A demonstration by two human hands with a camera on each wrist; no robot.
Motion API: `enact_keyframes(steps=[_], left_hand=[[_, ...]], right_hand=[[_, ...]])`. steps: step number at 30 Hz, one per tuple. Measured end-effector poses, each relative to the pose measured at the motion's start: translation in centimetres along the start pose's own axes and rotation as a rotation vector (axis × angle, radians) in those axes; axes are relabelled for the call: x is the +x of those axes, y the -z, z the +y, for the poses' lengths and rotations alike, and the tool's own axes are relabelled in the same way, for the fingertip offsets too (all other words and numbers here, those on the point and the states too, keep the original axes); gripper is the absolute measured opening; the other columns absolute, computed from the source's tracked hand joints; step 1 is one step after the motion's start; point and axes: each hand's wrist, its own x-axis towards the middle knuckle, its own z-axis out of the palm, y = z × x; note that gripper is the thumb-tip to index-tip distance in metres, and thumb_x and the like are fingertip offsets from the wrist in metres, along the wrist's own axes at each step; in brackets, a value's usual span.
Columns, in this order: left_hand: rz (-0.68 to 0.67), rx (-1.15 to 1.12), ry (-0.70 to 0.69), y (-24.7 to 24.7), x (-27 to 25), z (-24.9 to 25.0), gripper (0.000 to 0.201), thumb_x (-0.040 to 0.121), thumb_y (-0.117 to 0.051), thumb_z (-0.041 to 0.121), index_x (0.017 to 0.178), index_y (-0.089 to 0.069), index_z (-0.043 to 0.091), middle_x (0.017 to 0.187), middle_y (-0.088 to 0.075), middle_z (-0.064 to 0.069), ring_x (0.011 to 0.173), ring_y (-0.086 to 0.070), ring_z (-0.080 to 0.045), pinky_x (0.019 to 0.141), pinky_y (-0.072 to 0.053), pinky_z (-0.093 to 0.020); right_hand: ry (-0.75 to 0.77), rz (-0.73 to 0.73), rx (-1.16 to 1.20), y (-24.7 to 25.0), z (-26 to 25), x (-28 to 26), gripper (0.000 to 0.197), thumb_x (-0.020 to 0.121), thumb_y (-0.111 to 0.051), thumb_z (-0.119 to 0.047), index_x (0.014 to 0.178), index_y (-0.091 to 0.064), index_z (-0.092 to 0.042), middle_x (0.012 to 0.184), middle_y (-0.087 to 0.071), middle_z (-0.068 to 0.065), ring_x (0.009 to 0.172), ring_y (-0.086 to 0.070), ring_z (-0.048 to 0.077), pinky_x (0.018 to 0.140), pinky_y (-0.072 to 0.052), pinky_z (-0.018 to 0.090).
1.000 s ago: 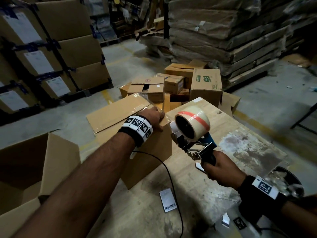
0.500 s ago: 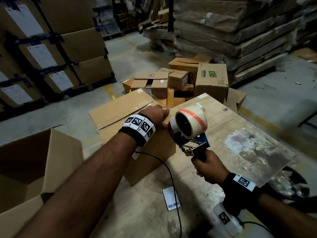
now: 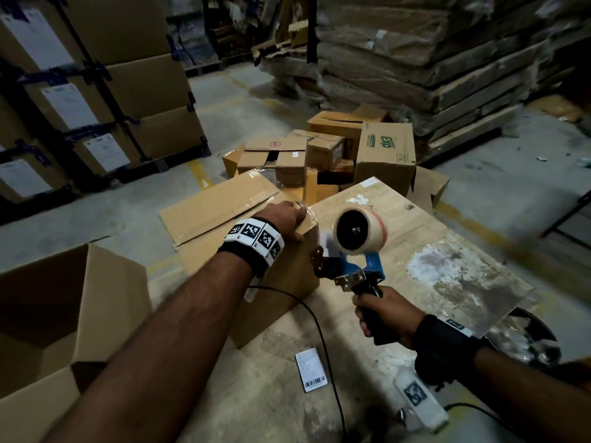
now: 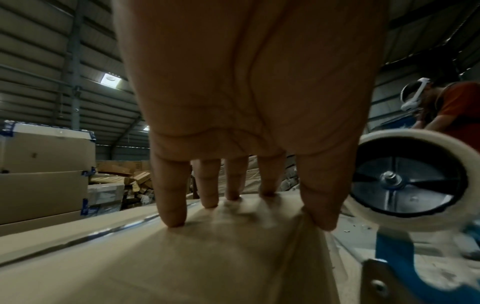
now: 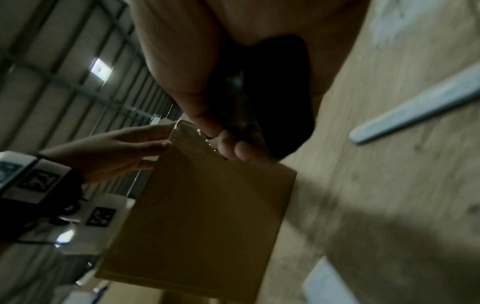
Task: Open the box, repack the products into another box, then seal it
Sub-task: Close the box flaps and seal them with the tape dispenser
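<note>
Nearest on the worn wooden table (image 3: pixel 399 225) is a small white barcode label (image 3: pixel 311 369) beside a black cable. Just past it, the right hand (image 3: pixel 388 314) has its fingers wrapped tight round the black handle of the blue tape dispenser with its clear tape roll (image 3: pixel 359 230), nose pointed at the right side of the closed brown cardboard box (image 3: pixel 278 282), probably to run tape down that side. The left hand (image 3: pixel 287 215) lies on the box's top right corner, fingers (image 4: pixel 172 205) straight and pressing, likely to pin the flaps and tape end. An open empty brown carton (image 3: pixel 64 298) sits left; a heap of small cartons (image 3: pixel 319 148) lies on the floor beyond.
</note>
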Motion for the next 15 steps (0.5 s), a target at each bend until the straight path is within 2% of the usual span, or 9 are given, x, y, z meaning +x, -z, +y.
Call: enact_keyframes(steps=[3,5,6,8,10,11,13,14,15], left_hand=[[-0.003,-0.011,0.020,-0.2,0.0,0.1,0.076,0.088,-0.064,0.039,0.152,-0.024,0.024,0.153,-0.030,-0.010,0.133,-0.040,-0.034,0.108,-0.039,-0.044],[0.004,-0.024,0.042,-0.4,0.1,0.5,0.076,0.089,-0.063,0.038,0.152,-0.023,0.023,0.152,-0.031,-0.010,0.130,-0.042,-0.035,0.106,-0.041,-0.045],[0.009,-0.023,0.053,-0.5,0.1,0.7,0.075,0.089,-0.062,0.037,0.152,-0.023,0.023,0.151,-0.031,-0.010,0.129,-0.043,-0.035,0.106,-0.042,-0.045],[0.017,-0.010,0.086,-0.8,0.2,1.0,0.074,0.090,-0.060,0.036,0.152,-0.022,0.023,0.152,-0.030,-0.009,0.129,-0.043,-0.035,0.106,-0.042,-0.045],[0.011,-0.030,0.124,-1.2,0.4,1.2,0.073,0.091,-0.059,0.034,0.153,-0.020,0.025,0.153,-0.027,-0.009,0.129,-0.040,-0.035,0.107,-0.040,-0.046],[0.004,-0.030,0.144,-1.3,0.5,1.4,0.073,0.092,-0.057,0.034,0.153,-0.018,0.026,0.155,-0.024,-0.009,0.130,-0.039,-0.035,0.107,-0.040,-0.046],[0.009,-0.022,0.168,-1.6,0.8,1.5,0.072,0.093,-0.055,0.037,0.153,-0.017,0.025,0.157,-0.020,-0.011,0.131,-0.040,-0.036,0.107,-0.039,-0.045],[0.022,-0.022,0.173,-1.7,0.9,1.6,0.071,0.093,-0.054,0.038,0.152,-0.018,0.023,0.157,-0.021,-0.012,0.130,-0.041,-0.036,0.108,-0.038,-0.044],[0.033,-0.017,0.177,-1.8,1.1,1.6,0.070,0.093,-0.053,0.039,0.152,-0.019,0.022,0.157,-0.021,-0.014,0.130,-0.042,-0.036,0.108,-0.037,-0.043]], right_hand=[[0.081,0.043,-0.182,2.8,-0.4,-0.8,0.022,0.096,-0.053,-0.008,0.076,-0.045,-0.006,0.060,-0.043,0.010,0.044,-0.043,0.018,0.047,-0.036,0.027],[0.094,0.041,-0.263,5.1,-0.5,-0.8,0.018,0.095,-0.055,-0.009,0.083,-0.043,-0.008,0.062,-0.039,0.008,0.046,-0.040,0.015,0.047,-0.034,0.027],[0.078,0.053,-0.277,6.0,-0.7,-0.5,0.015,0.092,-0.058,-0.009,0.091,-0.043,-0.008,0.067,-0.041,0.008,0.052,-0.043,0.015,0.051,-0.037,0.029],[0.044,0.101,-0.325,8.3,-0.5,0.7,0.035,0.078,-0.060,-0.015,0.108,-0.043,-0.010,0.084,-0.048,0.011,0.071,-0.050,0.019,0.066,-0.042,0.034],[0.050,0.141,-0.431,10.5,-0.7,1.8,0.044,0.076,-0.060,-0.013,0.116,-0.042,-0.016,0.103,-0.050,0.007,0.095,-0.049,0.020,0.077,-0.042,0.028],[0.078,0.176,-0.489,11.7,-1.0,2.2,0.038,0.081,-0.059,-0.003,0.112,-0.042,-0.017,0.103,-0.049,0.003,0.099,-0.047,0.019,0.076,-0.041,0.020],[0.097,0.241,-0.632,15.1,-1.0,3.4,0.038,0.082,-0.056,0.010,0.096,-0.047,-0.025,0.089,-0.050,-0.004,0.087,-0.049,0.017,0.059,-0.041,0.009],[0.093,0.284,-0.731,16.8,-0.5,4.1,0.036,0.080,-0.059,0.004,0.093,-0.052,-0.029,0.085,-0.055,-0.001,0.080,-0.054,0.018,0.057,-0.044,0.013],[0.091,0.301,-0.824,18.5,0.2,4.9,0.033,0.074,-0.061,-0.009,0.095,-0.059,-0.034,0.088,-0.062,0.003,0.080,-0.060,0.022,0.063,-0.049,0.020]])
